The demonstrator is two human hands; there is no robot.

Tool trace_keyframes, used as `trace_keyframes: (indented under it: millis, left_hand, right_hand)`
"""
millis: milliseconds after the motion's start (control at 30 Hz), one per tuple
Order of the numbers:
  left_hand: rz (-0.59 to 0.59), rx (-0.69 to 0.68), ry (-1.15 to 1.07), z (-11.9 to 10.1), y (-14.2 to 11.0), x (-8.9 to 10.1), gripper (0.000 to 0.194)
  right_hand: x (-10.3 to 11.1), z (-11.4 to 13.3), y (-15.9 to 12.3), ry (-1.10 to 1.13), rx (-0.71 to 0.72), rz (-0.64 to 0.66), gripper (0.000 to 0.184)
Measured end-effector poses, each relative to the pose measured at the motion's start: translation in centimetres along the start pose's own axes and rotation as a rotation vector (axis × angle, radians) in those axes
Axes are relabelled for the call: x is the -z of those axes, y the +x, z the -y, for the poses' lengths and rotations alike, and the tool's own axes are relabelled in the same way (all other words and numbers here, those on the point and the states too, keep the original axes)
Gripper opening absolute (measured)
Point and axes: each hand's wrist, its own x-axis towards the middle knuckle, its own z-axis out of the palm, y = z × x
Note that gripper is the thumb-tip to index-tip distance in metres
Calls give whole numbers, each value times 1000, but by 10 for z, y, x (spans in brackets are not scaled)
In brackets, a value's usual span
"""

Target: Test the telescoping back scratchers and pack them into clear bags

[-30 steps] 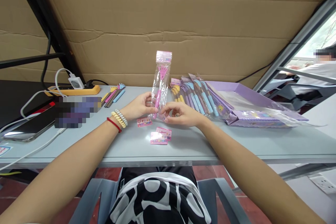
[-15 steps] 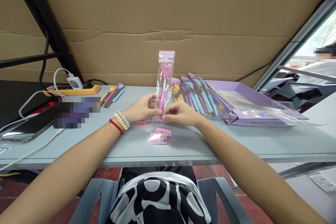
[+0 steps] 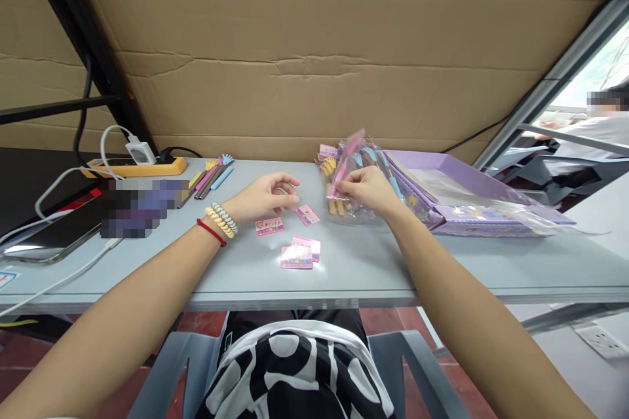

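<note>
While the left hand lets go and lies back over the grey desk, its fingers loosely curled and parted around nothing, the right hand has the bagged pink hand-topped pen all to itself! Thumb and forefinger are pinched on its lower end, and the packet leans to the right over the pile. Half a second ago both hands had it standing upright at the middle; now it's across at the bagged pens, overlapping the yellow hand-topped pens and partly hiding the row behind, with the blue pens showing past it. Whether it touches the packets underneath, I can't tell.

And look at the desk: a pink card shows up between the hands, right where fingers and packet were a moment back. Left of it, another printed card lies just below the left hand, now fully in sight, and nearer the edge the overlapping pair of cards hasn't budged. Unmoved too: the loose pens at left and the purple box at right.
</note>
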Motion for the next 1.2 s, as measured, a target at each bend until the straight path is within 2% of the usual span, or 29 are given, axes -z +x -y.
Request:
trace_keyframes:
  millis: [133,300,533,667,767,933,1067,1133,1200]
  left_hand:
    - [14,12,52,0,0,2,38]
    - [35,17,93,0,0,2,38]
    - [96,10,155,3,1,4,40]
    - [130,14,174,5,1,5,42]
    - [133,21,181,5,1,5,42]
    - [128,21,210,3,0,5,41]
    - [118,-10,223,3,0,5,39]
    - [99,-31,233,2,0,5,38]
    - [73,-37,238,1,0,4,38]
  right_hand:
    - [4,-9,5,-33,-20,6,19]
    - [2,-9,6,-57,43,-103,17]
    - [-1,-8,4,-30,102,-94,16]
    - [-1,-9,5,34,128,-35,16]
    - [-3,-12,8,48,91,-33,16]
    - [-5,-16,14,85,19,-132,16]
    - [-3,-11,11,-21,-58,-213,16]
    - [0,-8,8,-121,-108,-189,15]
    - [1,-7,7,-216,-149,-101,14]
